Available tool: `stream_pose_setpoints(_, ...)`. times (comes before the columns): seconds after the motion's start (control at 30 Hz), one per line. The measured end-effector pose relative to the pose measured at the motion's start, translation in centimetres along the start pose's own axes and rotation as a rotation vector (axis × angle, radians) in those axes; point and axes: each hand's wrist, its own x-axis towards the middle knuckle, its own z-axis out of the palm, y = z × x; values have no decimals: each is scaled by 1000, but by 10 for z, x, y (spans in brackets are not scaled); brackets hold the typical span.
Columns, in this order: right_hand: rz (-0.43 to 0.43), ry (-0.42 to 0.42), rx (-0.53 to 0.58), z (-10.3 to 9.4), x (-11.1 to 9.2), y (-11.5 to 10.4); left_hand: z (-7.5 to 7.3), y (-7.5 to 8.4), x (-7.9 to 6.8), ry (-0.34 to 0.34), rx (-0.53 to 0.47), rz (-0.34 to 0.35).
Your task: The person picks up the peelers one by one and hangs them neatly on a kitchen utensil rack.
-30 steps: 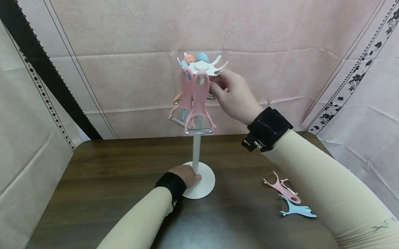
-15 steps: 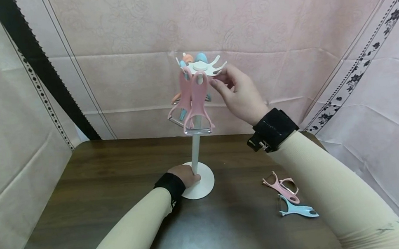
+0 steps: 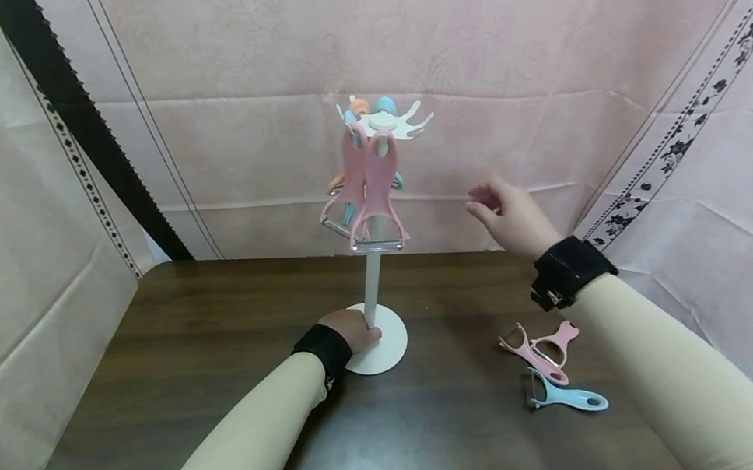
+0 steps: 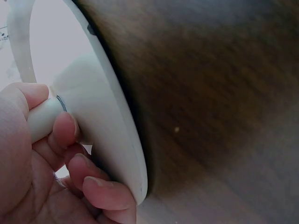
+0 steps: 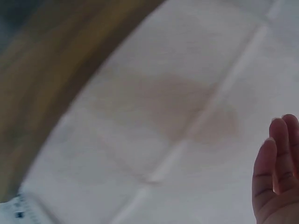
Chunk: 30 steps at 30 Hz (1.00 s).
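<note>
A white stand with a round base (image 3: 390, 349) and an upright pole (image 3: 371, 283) stands on the table. From its hooked white top (image 3: 405, 122) hang pink peelers (image 3: 380, 180) at the front, with blue and orange ones partly hidden behind. My left hand (image 3: 351, 330) grips the pole's foot; in the left wrist view its thumb and fingers curl round the pole just above the base (image 4: 107, 107). To the right of the stand, my right hand (image 3: 514, 218) is in the air with loosely bent fingers, holding nothing. The right wrist view shows its fingers (image 5: 279, 158) at the edge.
On the table's right side lie two pink peelers (image 3: 543, 359), crossed, and a blue peeler (image 3: 569, 397) touching or close below them. The wooden table (image 3: 174, 369) ends at a pale cloth backdrop (image 3: 253, 148) behind and at both sides.
My right hand has left the stand's top and moved right and down, away from the hanging peelers. A blue peeler hangs at the back right. My left hand stays on the pole.
</note>
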Motion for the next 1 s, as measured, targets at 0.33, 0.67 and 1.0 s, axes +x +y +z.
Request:
stream_pose_setpoints(0.33,189,-395,-173,9,-48,76,11,-9,12,21,5,7)
stream_pose_setpoints(0.67,369,-676,-294,2,-89,122,10,-7,13,19,-6,-29)
stream_pose_setpoints(1.0,666,-740,-283,-15,-116,144,8,-6,10,15,-14,-8)
